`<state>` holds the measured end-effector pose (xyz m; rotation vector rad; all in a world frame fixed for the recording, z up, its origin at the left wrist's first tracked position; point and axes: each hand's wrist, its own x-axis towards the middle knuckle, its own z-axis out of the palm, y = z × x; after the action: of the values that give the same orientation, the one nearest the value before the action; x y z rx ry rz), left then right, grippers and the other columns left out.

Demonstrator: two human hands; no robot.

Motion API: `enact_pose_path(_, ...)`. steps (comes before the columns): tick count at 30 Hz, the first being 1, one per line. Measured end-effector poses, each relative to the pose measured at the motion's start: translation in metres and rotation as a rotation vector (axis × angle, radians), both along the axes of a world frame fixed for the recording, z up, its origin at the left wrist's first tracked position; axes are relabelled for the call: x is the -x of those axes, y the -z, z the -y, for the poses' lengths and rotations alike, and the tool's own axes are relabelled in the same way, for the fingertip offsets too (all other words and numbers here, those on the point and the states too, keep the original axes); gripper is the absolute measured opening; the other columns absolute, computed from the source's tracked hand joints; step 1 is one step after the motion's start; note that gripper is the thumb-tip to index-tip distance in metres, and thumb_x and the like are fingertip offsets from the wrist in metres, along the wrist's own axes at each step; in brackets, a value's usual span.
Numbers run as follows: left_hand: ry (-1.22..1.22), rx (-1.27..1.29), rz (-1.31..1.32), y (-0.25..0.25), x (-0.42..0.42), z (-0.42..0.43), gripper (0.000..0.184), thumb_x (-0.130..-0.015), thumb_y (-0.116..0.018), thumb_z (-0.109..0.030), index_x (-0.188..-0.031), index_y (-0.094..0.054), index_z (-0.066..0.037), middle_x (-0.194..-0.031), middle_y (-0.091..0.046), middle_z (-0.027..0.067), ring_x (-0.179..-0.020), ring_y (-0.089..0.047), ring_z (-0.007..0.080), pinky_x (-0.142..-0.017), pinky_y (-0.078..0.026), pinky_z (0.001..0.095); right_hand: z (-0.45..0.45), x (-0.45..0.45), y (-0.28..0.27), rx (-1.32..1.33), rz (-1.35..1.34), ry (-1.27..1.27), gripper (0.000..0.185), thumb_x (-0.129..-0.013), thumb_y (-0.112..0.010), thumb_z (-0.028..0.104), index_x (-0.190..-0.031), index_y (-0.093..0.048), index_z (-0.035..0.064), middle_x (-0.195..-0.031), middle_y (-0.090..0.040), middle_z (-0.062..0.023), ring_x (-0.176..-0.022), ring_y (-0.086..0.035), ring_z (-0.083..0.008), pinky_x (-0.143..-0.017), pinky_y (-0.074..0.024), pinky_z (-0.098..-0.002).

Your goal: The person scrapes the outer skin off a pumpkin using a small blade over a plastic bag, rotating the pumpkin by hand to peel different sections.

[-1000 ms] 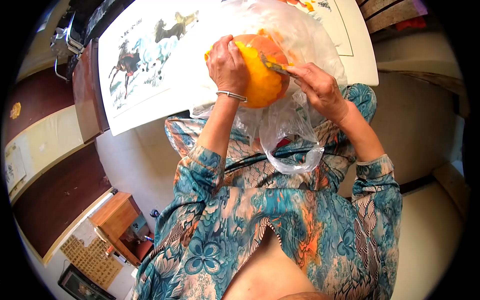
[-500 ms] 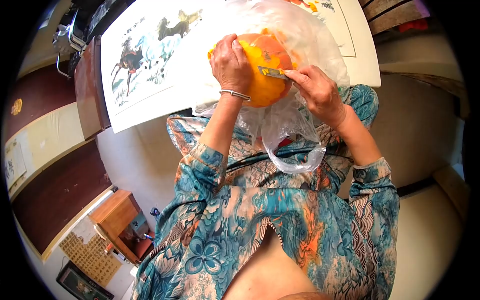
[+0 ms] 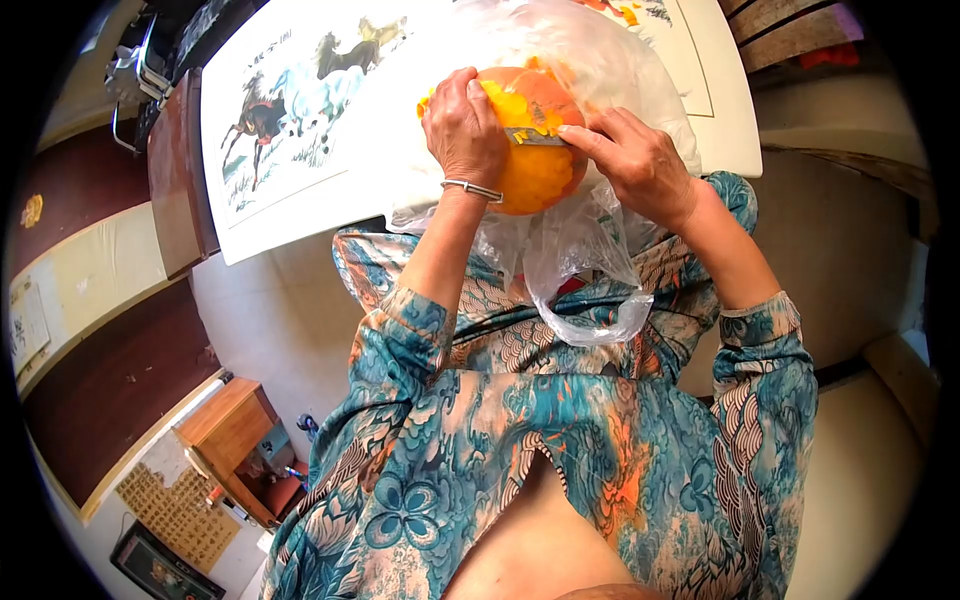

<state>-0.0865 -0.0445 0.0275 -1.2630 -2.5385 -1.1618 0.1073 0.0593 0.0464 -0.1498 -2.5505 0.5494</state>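
Observation:
A large orange pumpkin [image 3: 545, 185] sits on a clear plastic bag at the table's near edge, its skin partly scraped to bright yellow flesh. My left hand [image 3: 466, 130] grips the pumpkin's left side, fingers curled over it. In my right hand [image 3: 640, 165] is a knife, its flat grey blade [image 3: 532, 137] lying against the pumpkin's upper face. The handle is hidden inside my fingers, and my forefinger points along the blade. Yellow shavings cling to the blade and to the skin above it. More orange peelings [image 3: 548, 68] lie on the bag behind the pumpkin.
The plastic bag [image 3: 640, 70] spreads over the white table [image 3: 300, 220], and its handles [image 3: 600, 328] hang over my lap. A painting of horses [image 3: 320, 85] covers the table's left part. A wooden slatted seat [image 3: 800, 40] stands at the upper right, a small wooden cabinet [image 3: 225, 415] at lower left.
My right hand has shifted slightly upward, and the blade has slid up and left across the pumpkin. My left hand and the pumpkin stay almost in place.

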Motion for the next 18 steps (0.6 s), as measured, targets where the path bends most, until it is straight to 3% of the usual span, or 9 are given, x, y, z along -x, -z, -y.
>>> enact_pose_path(18, -0.025, -0.03, -0.015, 0.005, -0.006, 0.001, 0.028, -0.096, -0.042, -0.015, -0.107, -0.064, 0.0, -0.104, -0.067, 0.0196, -0.094, -0.064, 0.037, -0.085, -0.05, 0.043, -0.007, -0.009, 0.004, -0.015, 0.024, 0.004, 0.04, -0.078, -0.059, -0.001, -0.116, -0.063, 0.0084, -0.09, -0.06, -0.0093, -0.081, -0.063, -0.0269, -0.066, -0.0548, -0.0354)
